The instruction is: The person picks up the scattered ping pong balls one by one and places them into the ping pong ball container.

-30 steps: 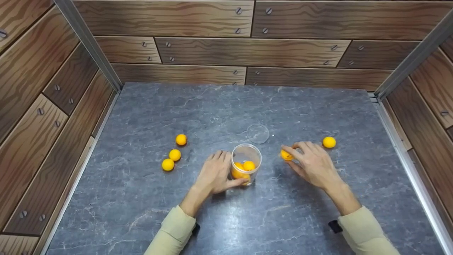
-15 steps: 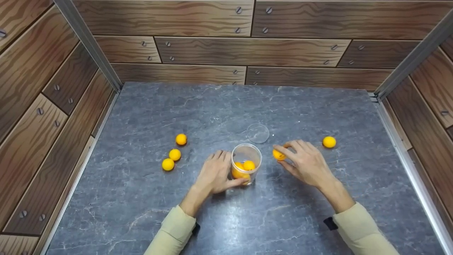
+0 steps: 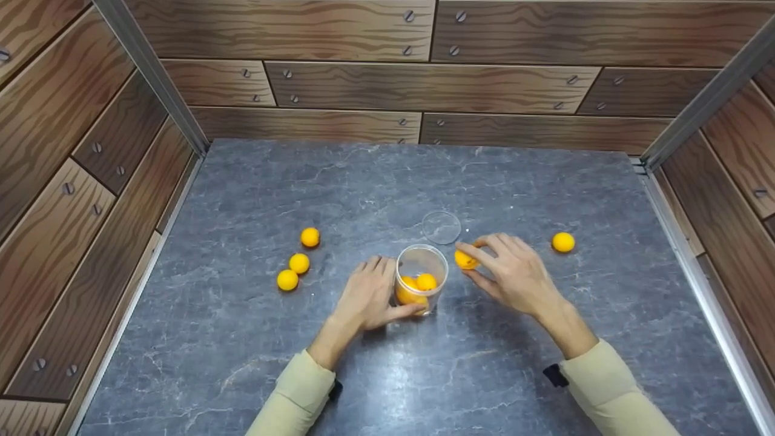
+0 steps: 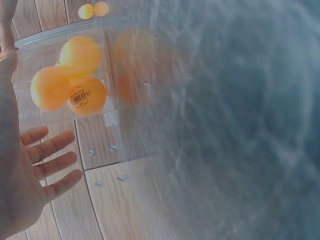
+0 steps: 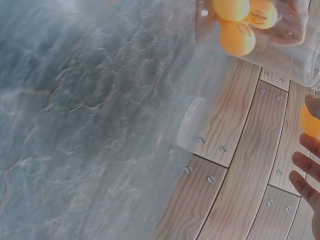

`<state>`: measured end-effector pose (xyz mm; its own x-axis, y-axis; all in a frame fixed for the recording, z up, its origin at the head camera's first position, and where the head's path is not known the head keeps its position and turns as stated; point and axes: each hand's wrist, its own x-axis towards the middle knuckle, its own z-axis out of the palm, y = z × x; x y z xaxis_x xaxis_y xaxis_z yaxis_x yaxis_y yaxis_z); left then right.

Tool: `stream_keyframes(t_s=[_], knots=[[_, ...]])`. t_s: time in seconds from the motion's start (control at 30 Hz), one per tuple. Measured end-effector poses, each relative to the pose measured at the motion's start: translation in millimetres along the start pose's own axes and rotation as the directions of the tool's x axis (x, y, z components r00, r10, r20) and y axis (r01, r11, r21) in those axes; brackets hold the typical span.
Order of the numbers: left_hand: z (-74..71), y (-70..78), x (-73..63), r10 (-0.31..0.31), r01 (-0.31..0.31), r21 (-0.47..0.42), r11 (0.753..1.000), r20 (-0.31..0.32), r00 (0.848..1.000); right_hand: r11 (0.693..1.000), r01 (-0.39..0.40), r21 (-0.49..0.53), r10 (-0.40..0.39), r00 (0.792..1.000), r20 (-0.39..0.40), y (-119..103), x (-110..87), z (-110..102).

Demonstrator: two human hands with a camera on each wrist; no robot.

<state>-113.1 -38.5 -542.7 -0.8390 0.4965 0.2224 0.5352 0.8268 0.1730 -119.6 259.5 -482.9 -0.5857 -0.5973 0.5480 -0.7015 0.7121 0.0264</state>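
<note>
Balls [image 3: 299, 263], three and orange, lay left of the clear jar [image 3: 422, 259], the nearer two about touching. Along the jar's left side rested the left hand [image 3: 369, 295], its fingers on the wall and its thumb hooked round the near side. More orange balls [image 3: 426, 282] sat in the jar; a clear disc [image 3: 441, 227] lay behind it. Just right of the jar, the right hand [image 3: 513, 272] pinched another ball [image 3: 464, 260] between thumb and fingers. Such balls seemed light, slick and dentable, best taken gently round the middle. Farther right lay a lone ball [image 3: 563, 242].
</note>
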Motion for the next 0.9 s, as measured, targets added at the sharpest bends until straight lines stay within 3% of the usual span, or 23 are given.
stream_keyframes(t_s=[0.9], knots=[[-1.3,-0.3,0.1,0.009,-0.009,-0.014,1.000,-0.006,1.000,0.997,0.057,0.049,-0.056,0.998,-0.027,-19,39.1,-2]])
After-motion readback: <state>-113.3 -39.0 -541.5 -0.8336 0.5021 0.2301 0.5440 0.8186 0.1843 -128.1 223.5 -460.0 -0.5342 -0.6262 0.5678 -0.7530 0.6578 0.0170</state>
